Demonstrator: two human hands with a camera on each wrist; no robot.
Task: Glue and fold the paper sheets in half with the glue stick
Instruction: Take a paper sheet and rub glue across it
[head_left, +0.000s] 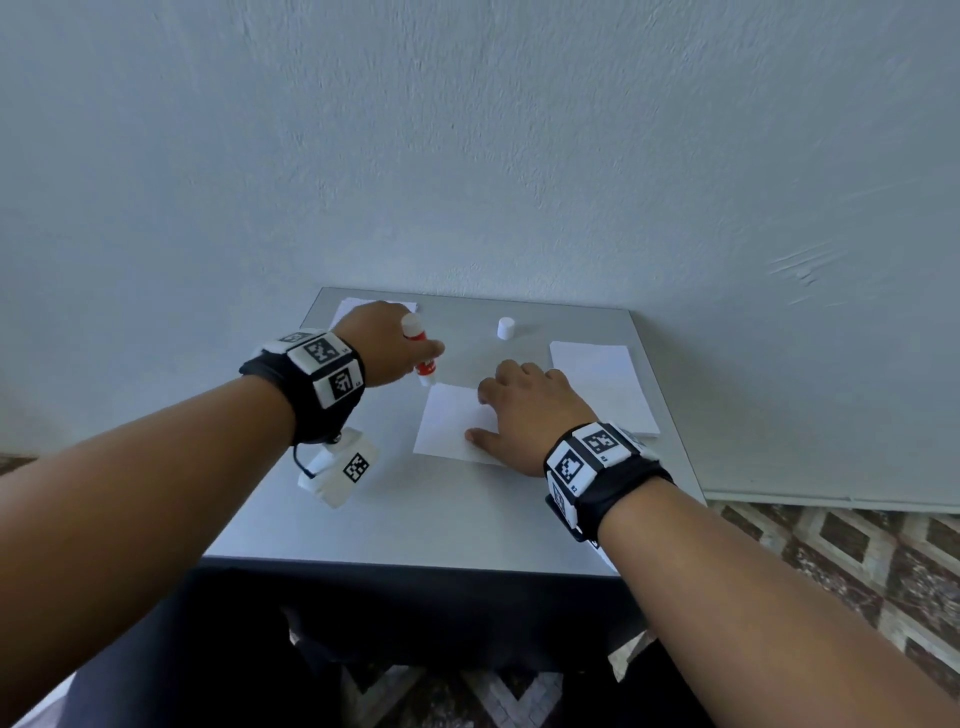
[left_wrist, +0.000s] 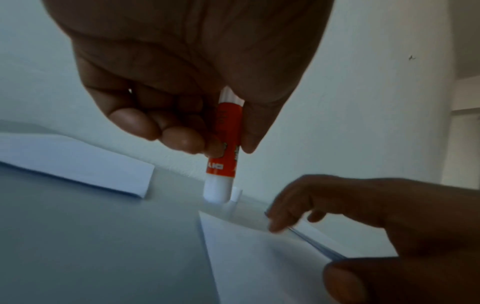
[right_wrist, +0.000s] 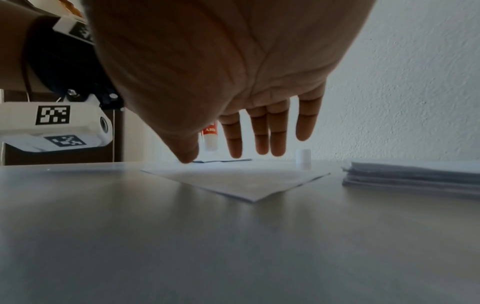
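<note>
Both forearms reach in. L hand (head_left: 382, 340) fingers clamped round glue stick (left_wrist: 223, 148), tip just above table (head_left: 415, 530); R hand (head_left: 524, 415) fingers spread, seemingly touching paper sheet (head_left: 447, 423) mid-table.

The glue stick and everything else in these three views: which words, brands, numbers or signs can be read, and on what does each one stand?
Glue stick in the left hand: white letters on the red label, blurred and seen reversed; not readable.
Wrist bands: black-and-white square code markers, with tiny characters beside them too small to read.
Left wrist camera housing: the same kind of code markers, no words.
Paper sheet, paper stack, white cap: no text visible.
</note>
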